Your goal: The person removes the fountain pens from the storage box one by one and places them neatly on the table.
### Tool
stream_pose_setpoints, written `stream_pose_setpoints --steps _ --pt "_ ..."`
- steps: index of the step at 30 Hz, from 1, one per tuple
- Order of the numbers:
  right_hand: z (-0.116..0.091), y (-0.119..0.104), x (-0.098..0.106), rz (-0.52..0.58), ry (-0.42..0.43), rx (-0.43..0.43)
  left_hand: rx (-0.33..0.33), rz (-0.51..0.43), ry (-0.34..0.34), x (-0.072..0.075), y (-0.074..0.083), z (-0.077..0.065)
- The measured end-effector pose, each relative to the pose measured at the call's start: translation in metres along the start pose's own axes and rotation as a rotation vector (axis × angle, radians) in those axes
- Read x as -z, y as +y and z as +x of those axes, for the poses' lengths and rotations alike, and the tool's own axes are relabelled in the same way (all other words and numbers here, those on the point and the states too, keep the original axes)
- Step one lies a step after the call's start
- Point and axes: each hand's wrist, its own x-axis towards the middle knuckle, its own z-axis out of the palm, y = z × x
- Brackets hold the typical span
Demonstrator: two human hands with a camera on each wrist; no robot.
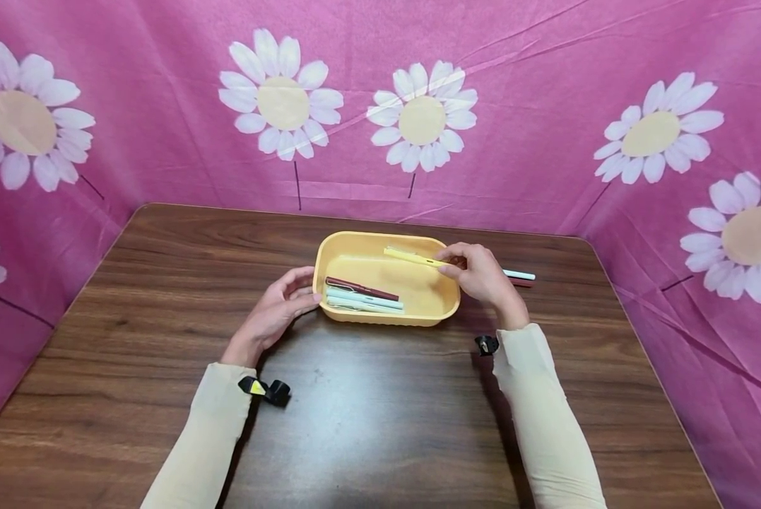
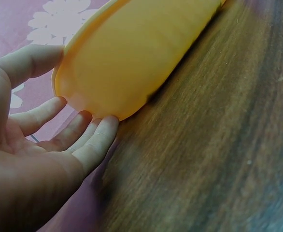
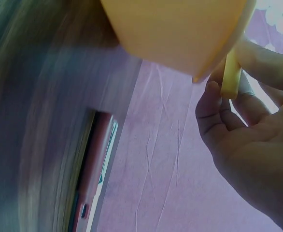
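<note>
A yellow plastic container (image 1: pixel 355 242) sits on the table. Inside, at its left, lie a dark red pen (image 1: pixel 374 290) and pale pens (image 1: pixel 370 302). My left hand (image 1: pixel 277 311) is at the container's left end; in the left wrist view its spread fingertips (image 2: pixel 103 130) touch the outer wall, with the thumb by the rim. Over the right part of the container, my right hand (image 1: pixel 478 277) pinches a yellow pen (image 1: pixel 412 256) between thumb and fingers. The pen's near end also shows in the right wrist view, beside the container's rim.
Beyond my right hand, a white pen (image 1: pixel 520 274) and a dark red pen (image 1: pixel 521 283) lie side by side on the wooden table (image 1: pixel 367 438). Pink cloth (image 1: pixel 514 106) with printed daisies hangs around the table's back and sides.
</note>
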Motion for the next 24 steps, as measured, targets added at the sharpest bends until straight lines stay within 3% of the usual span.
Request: stream_pose_setpoints --steps 24 --pt "-0.019 0.045 0.034 -0.049 0.043 -0.056 -0.008 -0.007 -0.017 0.002 -0.002 0.001"
